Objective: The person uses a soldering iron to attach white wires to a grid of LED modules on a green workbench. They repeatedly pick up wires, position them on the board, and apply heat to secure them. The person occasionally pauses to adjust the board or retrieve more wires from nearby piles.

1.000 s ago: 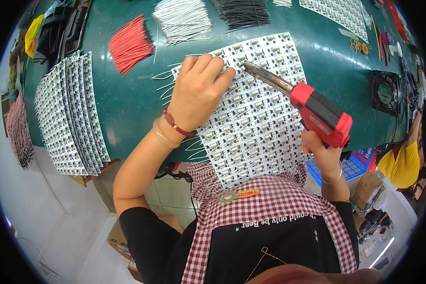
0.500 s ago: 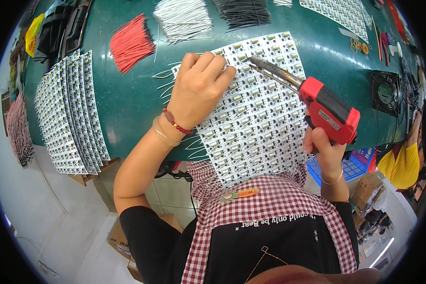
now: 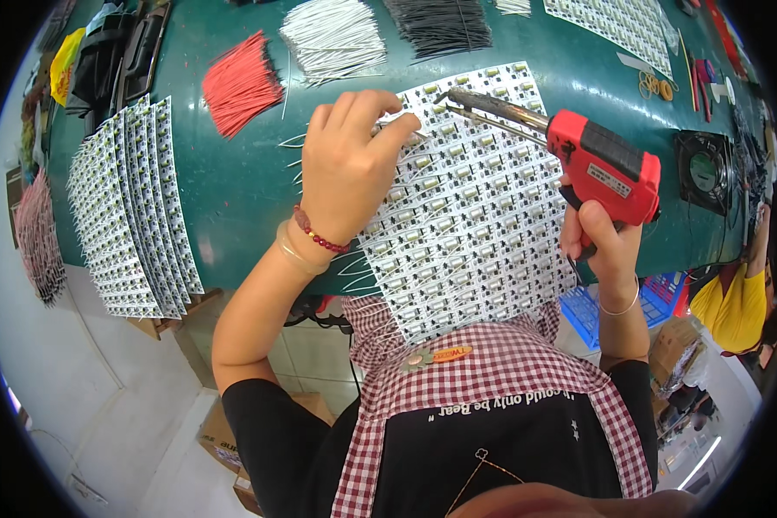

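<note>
Your left hand [image 3: 350,164] rests on the white panel of small circuit boards [image 3: 466,216], fingers curled together with the fingertips pinching a thin white wire [image 3: 397,121] near the panel's far edge. Your right hand [image 3: 609,246] is clamped around the grip of the red soldering gun [image 3: 600,164], its metal tip reaching toward those fingertips. The panel lies at the near edge of the green table [image 3: 233,190], overhanging toward you. Bundles of red wires [image 3: 240,82] and white wires [image 3: 332,39] lie farther back.

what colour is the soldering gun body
Red with a black grip, soldering gun clearest in the head view.
</note>
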`<state>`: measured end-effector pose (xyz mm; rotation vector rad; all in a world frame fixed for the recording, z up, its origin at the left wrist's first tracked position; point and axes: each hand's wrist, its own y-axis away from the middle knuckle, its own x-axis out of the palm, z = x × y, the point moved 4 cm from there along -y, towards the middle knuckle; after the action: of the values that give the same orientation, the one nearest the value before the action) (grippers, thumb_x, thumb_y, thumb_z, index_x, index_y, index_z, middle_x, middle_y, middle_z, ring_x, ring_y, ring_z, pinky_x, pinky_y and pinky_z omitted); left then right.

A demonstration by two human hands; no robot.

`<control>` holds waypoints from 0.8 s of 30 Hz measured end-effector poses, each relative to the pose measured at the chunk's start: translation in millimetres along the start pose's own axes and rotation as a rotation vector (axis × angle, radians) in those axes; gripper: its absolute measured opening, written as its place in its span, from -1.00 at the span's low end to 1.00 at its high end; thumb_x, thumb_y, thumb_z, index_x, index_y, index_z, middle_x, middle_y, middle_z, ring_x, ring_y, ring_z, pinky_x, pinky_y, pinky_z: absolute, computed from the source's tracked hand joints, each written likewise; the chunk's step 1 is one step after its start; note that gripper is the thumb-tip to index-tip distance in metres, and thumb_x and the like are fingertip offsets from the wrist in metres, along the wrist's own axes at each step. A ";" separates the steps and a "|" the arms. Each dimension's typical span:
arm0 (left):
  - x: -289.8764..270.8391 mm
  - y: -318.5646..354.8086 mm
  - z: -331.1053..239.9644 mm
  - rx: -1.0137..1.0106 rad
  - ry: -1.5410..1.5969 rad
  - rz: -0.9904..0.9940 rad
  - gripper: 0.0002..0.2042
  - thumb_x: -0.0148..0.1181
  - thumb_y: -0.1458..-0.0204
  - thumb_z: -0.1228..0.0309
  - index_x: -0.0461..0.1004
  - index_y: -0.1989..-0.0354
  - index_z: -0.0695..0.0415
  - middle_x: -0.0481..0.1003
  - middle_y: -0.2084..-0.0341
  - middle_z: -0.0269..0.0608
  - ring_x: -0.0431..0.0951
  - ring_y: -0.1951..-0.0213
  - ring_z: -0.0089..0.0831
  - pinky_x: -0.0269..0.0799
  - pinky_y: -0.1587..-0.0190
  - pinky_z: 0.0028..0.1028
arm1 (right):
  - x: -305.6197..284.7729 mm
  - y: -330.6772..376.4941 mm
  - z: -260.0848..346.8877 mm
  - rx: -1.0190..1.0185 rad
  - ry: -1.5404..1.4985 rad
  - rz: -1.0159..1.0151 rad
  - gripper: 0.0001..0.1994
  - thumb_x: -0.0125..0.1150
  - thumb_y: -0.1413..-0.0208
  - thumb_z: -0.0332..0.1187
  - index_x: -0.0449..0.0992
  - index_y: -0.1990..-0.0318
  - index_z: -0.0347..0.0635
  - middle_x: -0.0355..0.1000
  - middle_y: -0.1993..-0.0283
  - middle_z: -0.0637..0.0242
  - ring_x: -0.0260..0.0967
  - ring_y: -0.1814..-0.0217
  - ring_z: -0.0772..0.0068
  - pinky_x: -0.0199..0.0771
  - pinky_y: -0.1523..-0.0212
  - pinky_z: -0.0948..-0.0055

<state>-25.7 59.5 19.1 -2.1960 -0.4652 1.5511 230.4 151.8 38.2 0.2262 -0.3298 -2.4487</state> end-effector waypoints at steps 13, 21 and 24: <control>10.2 4.0 -4.5 -0.011 -0.024 0.058 -0.76 0.20 0.24 0.59 0.55 0.32 0.15 0.25 0.59 -0.30 0.32 0.48 -0.37 0.22 0.40 -0.40 | -7.5 -8.9 -14.8 0.075 -0.081 0.050 -0.83 0.25 -0.11 -0.44 0.45 0.19 -0.30 0.40 0.52 0.40 0.30 0.63 0.65 0.27 0.65 0.61; 10.4 3.1 -4.6 0.004 0.033 0.071 -0.76 0.18 0.25 0.62 0.54 0.31 0.19 0.24 0.58 -0.27 0.31 0.47 -0.36 0.23 0.38 -0.39 | -1.1 -3.9 -7.5 0.026 0.128 0.062 -0.72 0.36 -0.01 -0.46 0.50 0.10 -0.24 0.44 0.40 0.48 0.29 0.52 0.75 0.33 0.51 0.64; 7.5 3.5 -5.9 -0.002 0.032 0.091 -0.76 0.18 0.24 0.62 0.54 0.31 0.19 0.24 0.57 -0.27 0.31 0.46 -0.36 0.23 0.38 -0.40 | -1.6 -0.4 -6.9 0.011 0.137 0.053 -0.72 0.37 0.00 -0.45 0.51 0.11 -0.24 0.43 0.40 0.51 0.29 0.50 0.76 0.33 0.49 0.64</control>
<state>-17.5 59.4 13.0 -2.2691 -0.3615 1.5594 233.0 151.9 31.7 0.3828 -0.2854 -2.3649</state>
